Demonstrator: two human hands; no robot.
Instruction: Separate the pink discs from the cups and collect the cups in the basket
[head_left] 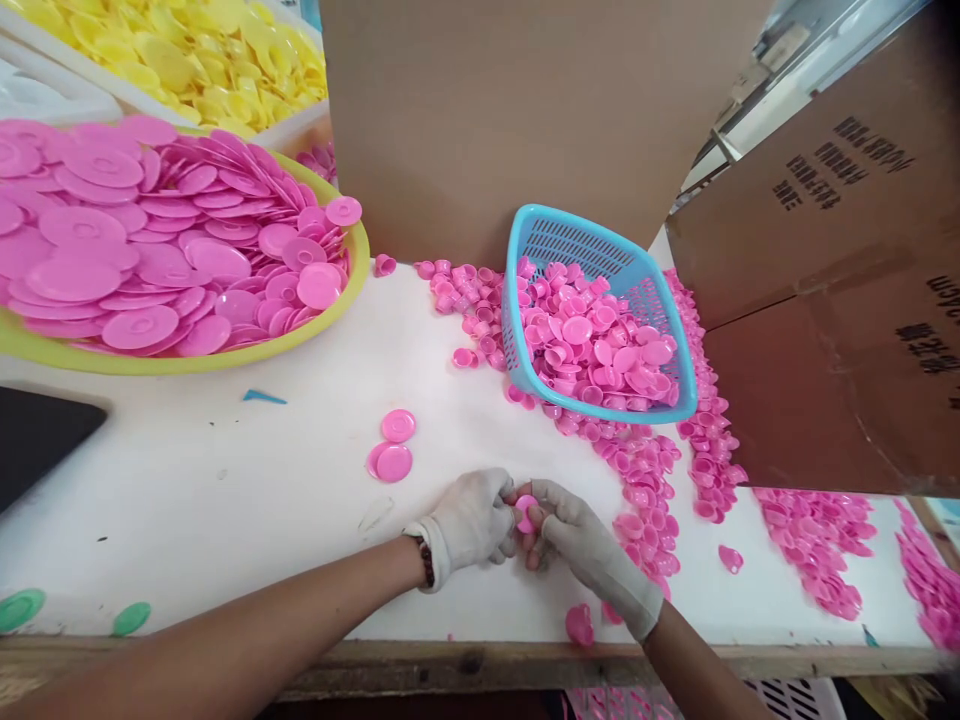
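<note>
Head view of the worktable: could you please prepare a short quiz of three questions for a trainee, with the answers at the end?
1. Multiple choice: what fills the yellow tub?
A) green lids
B) pink discs
C) blue rings

2. True or false: a round pink piece is held between the left hand and the right hand.

3. Short answer: apart from those inside the blue basket, where do many small pink cups lie?

Key:
1. B
2. True
3. Loose on the white table, around the basket and to its right.
</note>
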